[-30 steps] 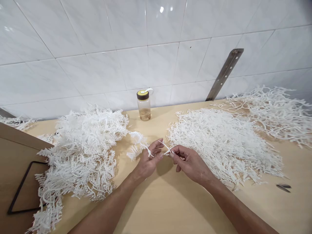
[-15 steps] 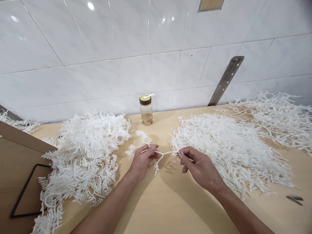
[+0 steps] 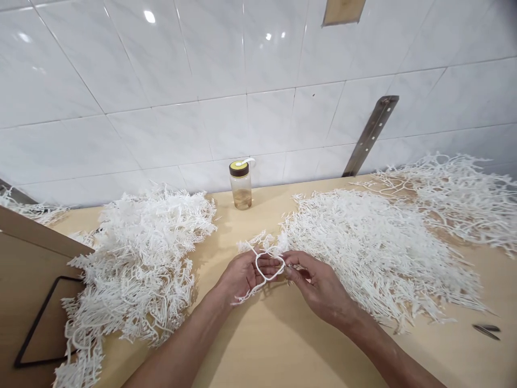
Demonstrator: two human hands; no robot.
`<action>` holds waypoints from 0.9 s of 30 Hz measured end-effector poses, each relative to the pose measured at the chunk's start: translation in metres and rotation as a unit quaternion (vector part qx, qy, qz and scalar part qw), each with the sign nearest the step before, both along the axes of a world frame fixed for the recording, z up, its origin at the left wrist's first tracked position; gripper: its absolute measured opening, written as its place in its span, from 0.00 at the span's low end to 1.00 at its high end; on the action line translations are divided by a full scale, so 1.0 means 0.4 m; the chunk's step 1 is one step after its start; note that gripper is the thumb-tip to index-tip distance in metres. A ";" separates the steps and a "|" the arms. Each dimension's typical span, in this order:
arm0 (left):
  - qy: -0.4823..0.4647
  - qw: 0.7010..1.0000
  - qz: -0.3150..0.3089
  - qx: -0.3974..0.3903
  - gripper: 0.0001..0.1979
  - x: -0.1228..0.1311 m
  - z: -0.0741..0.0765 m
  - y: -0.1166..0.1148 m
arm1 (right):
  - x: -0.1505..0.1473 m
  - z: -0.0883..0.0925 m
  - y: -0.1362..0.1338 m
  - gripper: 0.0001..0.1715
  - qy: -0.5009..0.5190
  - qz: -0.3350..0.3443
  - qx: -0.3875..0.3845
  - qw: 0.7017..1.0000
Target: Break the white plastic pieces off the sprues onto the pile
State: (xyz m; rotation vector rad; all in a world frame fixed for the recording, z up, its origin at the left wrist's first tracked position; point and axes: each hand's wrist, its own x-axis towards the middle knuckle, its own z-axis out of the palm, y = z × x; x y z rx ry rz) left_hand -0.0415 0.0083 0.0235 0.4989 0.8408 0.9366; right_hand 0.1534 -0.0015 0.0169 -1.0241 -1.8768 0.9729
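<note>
A thin white branching strand point(image 3: 257, 268) with frayed ends makes a small loop between my hands. My left hand point(image 3: 243, 274) is palm up, its fingers stretched out beneath the loop, with the strand lying across them. At the loop's right side, my right hand point(image 3: 319, 283) pinches the strand between thumb and fingertips. To the left lies a tangled heap of white frilly strands point(image 3: 145, 264). A broad pile of similar white branching strands point(image 3: 371, 248) spreads just beyond my right hand.
A clear bottle point(image 3: 241, 194) with a dark and yellow lid stands near the tiled wall. More loose strands point(image 3: 464, 196) lie at the far right. Small dark snips point(image 3: 487, 330) rest at the right. A cardboard box point(image 3: 36, 264) borders the left side.
My hands have come closer together. The strand, earlier stretched between them, is now bent into a loop. My left hand has turned palm up and loosened its pinch.
</note>
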 end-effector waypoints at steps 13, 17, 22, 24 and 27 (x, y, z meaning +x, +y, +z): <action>0.019 0.996 0.076 0.048 0.12 -0.044 -0.005 0.020 | -0.027 -0.023 -0.040 0.10 -0.114 0.111 0.173 0.972; 0.007 0.995 0.084 0.053 0.12 -0.057 -0.007 0.026 | -0.028 -0.019 -0.048 0.11 -0.151 0.135 0.135 0.970; 0.030 0.994 0.099 0.032 0.13 -0.061 -0.001 0.026 | -0.023 -0.024 -0.043 0.12 -0.188 0.112 0.102 0.970; 0.045 0.993 0.103 0.040 0.14 -0.058 0.000 0.024 | -0.019 -0.025 -0.041 0.12 -0.207 0.097 0.087 0.970; 0.084 0.988 0.096 0.082 0.15 -0.051 -0.001 0.020 | -0.019 -0.015 -0.046 0.11 -0.224 0.111 0.047 0.967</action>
